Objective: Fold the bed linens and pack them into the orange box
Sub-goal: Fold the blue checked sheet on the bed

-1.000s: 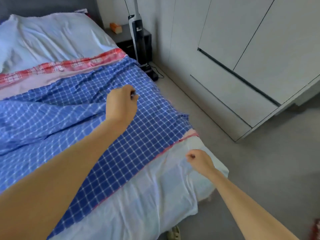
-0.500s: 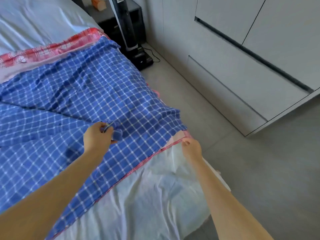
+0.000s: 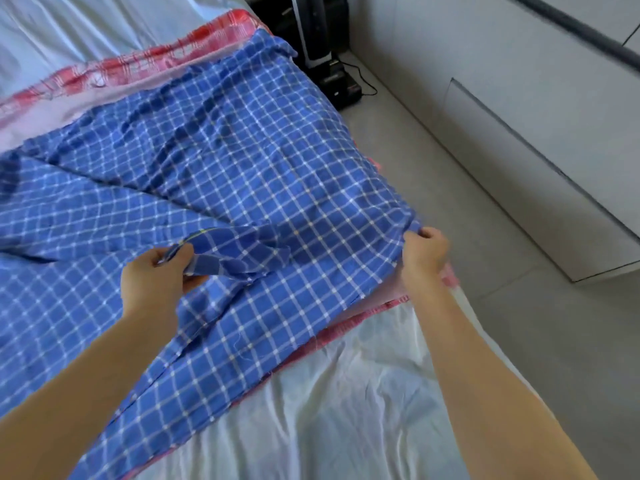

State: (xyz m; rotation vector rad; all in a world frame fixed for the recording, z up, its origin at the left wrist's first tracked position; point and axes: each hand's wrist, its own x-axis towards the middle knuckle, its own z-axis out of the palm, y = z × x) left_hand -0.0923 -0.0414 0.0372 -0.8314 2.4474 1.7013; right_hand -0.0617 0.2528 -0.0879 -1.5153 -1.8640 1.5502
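Here, blue checked sheet [image 3: 263, 174] in hands [image 3: 152, 282] [image 3: 424, 259]

— How much of the blue checked sheet [image 3: 242, 161] shows?
— Not all of it. It runs off the left edge, and a bunched fold covers the fingertips of the left hand [image 3: 156, 275].
— And the right hand [image 3: 424, 258]?
— Its fingertips are buried in the sheet's corner, at the side edge of the bed [image 3: 346, 393].
— The red-and-pink cloth [image 3: 121, 71]?
— Mostly under the blue sheet, with only strips peeking out.
— The vacuum [image 3: 317, 36]?
— Its upper part is cut off at the top edge. Both forearms leave by the bottom edge.
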